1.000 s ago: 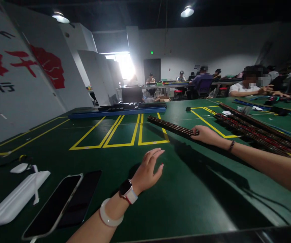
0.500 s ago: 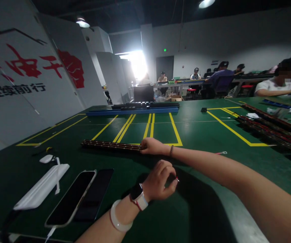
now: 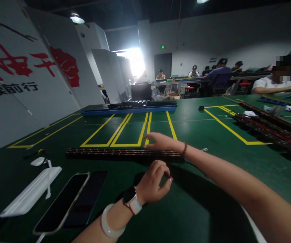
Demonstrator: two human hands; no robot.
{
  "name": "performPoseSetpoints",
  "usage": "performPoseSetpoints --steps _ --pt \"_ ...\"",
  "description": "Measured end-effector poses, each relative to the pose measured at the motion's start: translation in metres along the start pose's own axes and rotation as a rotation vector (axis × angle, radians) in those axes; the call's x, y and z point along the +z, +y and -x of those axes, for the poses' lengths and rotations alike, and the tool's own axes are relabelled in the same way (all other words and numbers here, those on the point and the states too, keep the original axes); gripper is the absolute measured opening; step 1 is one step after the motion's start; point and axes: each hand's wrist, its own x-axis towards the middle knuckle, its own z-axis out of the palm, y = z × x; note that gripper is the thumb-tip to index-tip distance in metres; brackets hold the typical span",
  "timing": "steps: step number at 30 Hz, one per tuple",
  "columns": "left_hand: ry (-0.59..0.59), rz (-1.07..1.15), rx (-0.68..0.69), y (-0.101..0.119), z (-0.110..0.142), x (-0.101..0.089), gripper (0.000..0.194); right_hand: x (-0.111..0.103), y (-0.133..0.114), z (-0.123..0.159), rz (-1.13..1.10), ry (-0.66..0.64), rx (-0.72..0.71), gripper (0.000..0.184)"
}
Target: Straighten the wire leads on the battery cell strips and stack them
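Note:
My left hand (image 3: 153,182), wearing a watch and a white bangle, is held above the near part of the table. Its thumb and forefinger pinch a small red-and-silver piece (image 3: 171,178), too small to identify. Beyond it lies a bundle of long dark strips (image 3: 120,153) with light spots along them, stretched left to right. My right hand (image 3: 158,141) reaches over the bundle's right part, fingers apart and holding nothing. Its wrist hides the bundle's right end. A small metal piece with a forked or ringed tip (image 3: 205,149) shows just beyond the right forearm.
On the left lie two phones (image 3: 61,202) (image 3: 87,199) and a long white device (image 3: 32,192). Blue rails (image 3: 132,109) lie at the far edge. More dark strips with red wires (image 3: 267,131) are at the right. A co-worker (image 3: 274,82) sits there; others sit behind.
My right hand has let go of the strip bundle and opened. The bundle now lies nearer, with more of its right part showing. My left hand keeps its pinch; the view shifted slightly.

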Motion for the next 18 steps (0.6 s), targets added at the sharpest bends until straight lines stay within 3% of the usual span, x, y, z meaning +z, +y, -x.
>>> performPoseSetpoints --steps 4,6,9,13,18 --pt "-0.064 -0.139 -0.14 -0.005 -0.005 0.001 0.019 -0.043 0.044 0.076 0.022 -0.019 0.244 0.039" --pt "-0.074 -0.211 -0.195 -0.012 -0.007 0.0 0.033 -0.052 0.066 0.113 -0.012 -0.082 0.364 0.045" --pt "-0.112 -0.314 -0.27 -0.024 -0.008 0.0 0.049 -0.056 0.087 0.153 -0.113 -0.216 0.411 0.055" --pt "-0.114 -0.408 -0.304 -0.039 -0.007 0.003 0.051 -0.055 0.091 0.17 -0.091 -0.312 0.411 0.056" --pt "-0.193 -0.503 -0.304 -0.053 -0.005 0.002 0.055 -0.049 0.083 0.163 -0.024 -0.308 0.366 0.036"
